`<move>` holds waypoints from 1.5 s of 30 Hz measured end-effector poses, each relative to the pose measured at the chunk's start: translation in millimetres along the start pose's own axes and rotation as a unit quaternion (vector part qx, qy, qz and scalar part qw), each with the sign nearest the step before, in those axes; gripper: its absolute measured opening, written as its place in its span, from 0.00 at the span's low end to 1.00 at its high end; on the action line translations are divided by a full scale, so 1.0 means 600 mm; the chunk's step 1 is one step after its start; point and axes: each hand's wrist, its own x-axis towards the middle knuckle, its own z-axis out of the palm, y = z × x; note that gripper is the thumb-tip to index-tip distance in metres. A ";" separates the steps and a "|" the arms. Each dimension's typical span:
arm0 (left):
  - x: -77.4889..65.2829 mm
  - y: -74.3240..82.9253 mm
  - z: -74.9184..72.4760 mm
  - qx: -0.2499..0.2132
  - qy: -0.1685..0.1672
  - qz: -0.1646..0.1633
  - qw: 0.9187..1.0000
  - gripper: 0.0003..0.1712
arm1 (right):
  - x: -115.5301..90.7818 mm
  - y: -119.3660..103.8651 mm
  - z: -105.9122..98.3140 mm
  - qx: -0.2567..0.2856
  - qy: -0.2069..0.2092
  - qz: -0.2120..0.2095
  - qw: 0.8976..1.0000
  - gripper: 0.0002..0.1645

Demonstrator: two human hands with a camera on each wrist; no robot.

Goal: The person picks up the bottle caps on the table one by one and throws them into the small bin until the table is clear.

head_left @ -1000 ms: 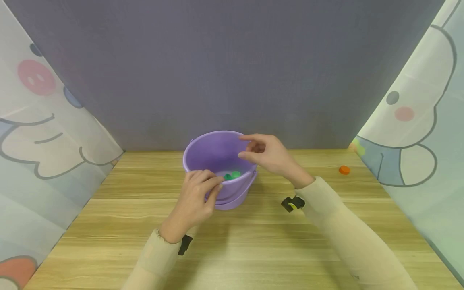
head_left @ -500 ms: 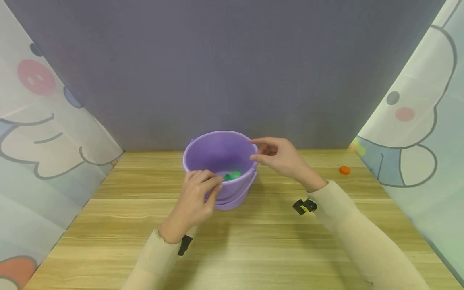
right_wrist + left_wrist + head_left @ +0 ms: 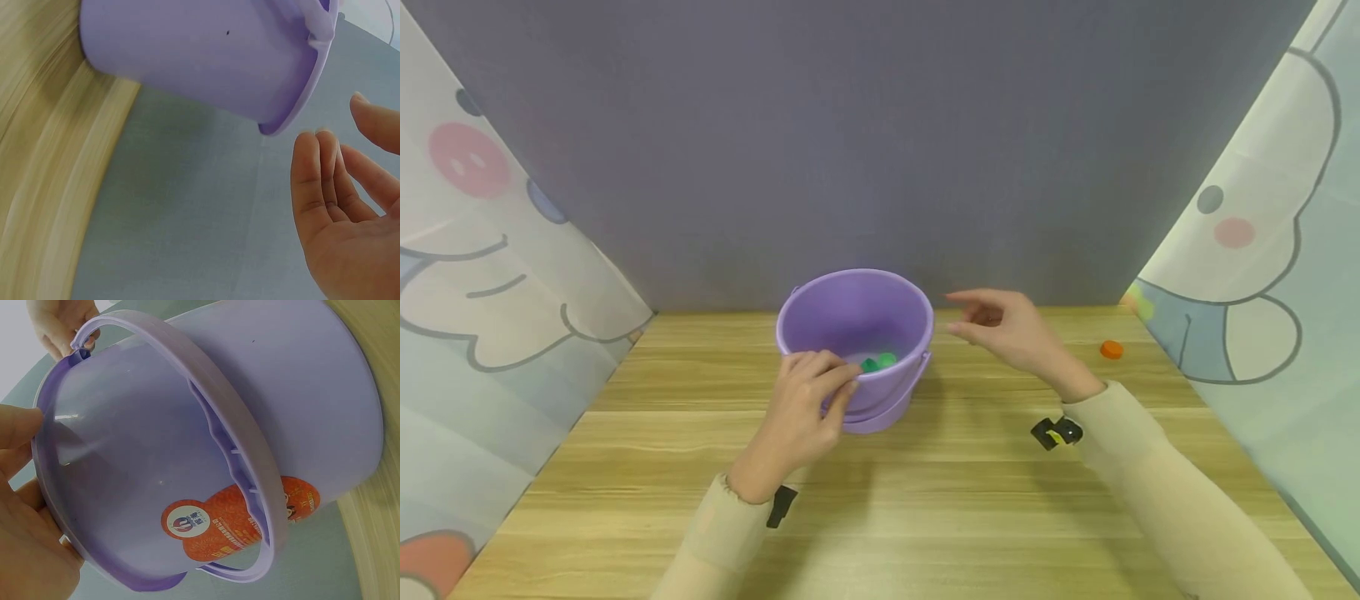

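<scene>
A purple plastic bucket point(image 3: 855, 304) stands upright at the back middle of the wooden table. My left hand point(image 3: 801, 404) grips its near rim, fingers over the edge and thumb outside. On the bucket's bottom lie small green pieces point(image 3: 886, 360); one looks round and flat, like a bottle cap. Just right of the bucket, apart from it, hovers my right hand point(image 3: 1011, 333). In the right wrist view its fingers point(image 3: 306, 181) are loosely bent, with nothing between them and the thumb. The left wrist view shows the bucket's handle point(image 3: 244, 425) hanging down the near side and a red sticker point(image 3: 231, 519).
An orange bottle cap point(image 3: 1112, 349) lies on the wooden table point(image 3: 940, 517) at the far right. A grey wall point(image 3: 880, 150) rises behind the bucket. Cartoon-printed cloths point(image 3: 1217, 275) border both sides.
My right hand has moved rightward, from over the bucket's right rim to outside it. The left hand stays on the near rim, and the bucket has not moved.
</scene>
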 end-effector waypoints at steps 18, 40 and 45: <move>-0.002 -0.001 0.001 0.002 0.002 0.001 1.000 0.10 | -0.028 0.039 -0.031 -0.052 0.015 0.024 0.998 0.27; 0.000 -0.002 0.001 0.003 0.003 0.005 1.000 0.10 | -0.061 0.088 -0.068 -0.111 0.023 0.042 0.993 0.28; 0.000 -0.002 0.001 0.002 0.004 0.005 1.000 0.09 | -0.071 0.101 -0.076 -0.112 0.024 0.046 0.992 0.28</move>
